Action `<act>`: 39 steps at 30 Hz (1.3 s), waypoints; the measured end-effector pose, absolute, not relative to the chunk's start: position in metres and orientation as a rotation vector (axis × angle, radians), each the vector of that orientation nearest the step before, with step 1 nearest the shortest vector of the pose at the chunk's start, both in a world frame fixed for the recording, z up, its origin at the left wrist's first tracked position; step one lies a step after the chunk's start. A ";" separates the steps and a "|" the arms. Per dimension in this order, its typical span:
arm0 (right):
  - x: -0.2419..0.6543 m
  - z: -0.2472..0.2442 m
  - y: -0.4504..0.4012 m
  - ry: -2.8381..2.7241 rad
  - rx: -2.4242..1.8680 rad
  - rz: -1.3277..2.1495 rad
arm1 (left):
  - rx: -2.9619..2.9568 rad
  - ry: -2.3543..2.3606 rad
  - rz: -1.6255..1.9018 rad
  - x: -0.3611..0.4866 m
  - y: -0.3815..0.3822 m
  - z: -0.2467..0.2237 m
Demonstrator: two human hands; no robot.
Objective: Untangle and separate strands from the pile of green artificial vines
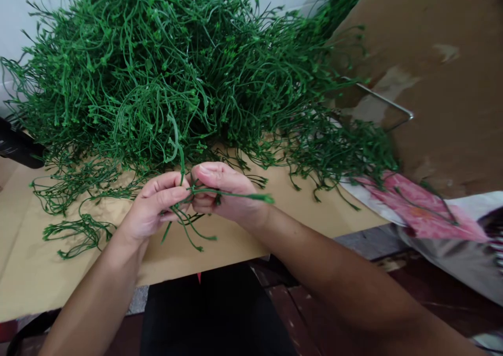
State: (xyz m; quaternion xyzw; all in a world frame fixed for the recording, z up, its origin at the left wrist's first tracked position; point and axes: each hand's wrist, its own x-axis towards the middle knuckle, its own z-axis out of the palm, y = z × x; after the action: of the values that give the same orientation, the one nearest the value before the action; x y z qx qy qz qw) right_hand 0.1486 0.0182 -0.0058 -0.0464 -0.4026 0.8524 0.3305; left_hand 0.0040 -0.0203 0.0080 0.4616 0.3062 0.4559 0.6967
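Observation:
My left hand pinches a green artificial plant stem between thumb and fingers, near the front of the table. Close against it, my right hand is closed on the same branching stem, its thumb laid over the fingers. Thin green strands stick out below and to the right of both hands. Just beyond them rises a large heap of similar green plastic stems. The exact spot where the fingers meet the stem is partly hidden.
Loose stems lie on the tan cardboard surface at left. A big cardboard sheet with a bent metal wire stands at right, above a pink cloth. A black cylindrical object is at the left edge.

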 end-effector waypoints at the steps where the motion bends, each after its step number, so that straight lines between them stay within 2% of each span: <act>1: 0.148 -0.007 0.017 -1.038 -0.095 2.237 | 1.010 0.669 1.006 0.004 -0.020 0.008; 8: 0.144 -0.008 0.015 -0.973 -0.039 2.215 | 0.953 0.643 1.036 0.005 -0.020 0.009; 20: 0.154 -0.010 0.025 -1.303 -0.475 1.868 | 1.428 1.046 1.436 0.006 -0.002 -0.004; 34: 0.154 -0.005 0.024 -1.393 -0.764 1.575 | 1.603 1.152 1.364 0.005 0.000 -0.006; 39: 0.154 -0.005 0.028 -1.183 -0.652 1.680 | 1.480 1.107 1.340 0.008 0.000 -0.003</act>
State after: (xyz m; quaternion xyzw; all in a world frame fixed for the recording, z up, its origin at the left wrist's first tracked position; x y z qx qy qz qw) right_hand 0.1544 0.0278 -0.0052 -0.2666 -0.4835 0.6864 0.4733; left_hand 0.0083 -0.0004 -0.0031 0.5894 0.4410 0.5336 0.4163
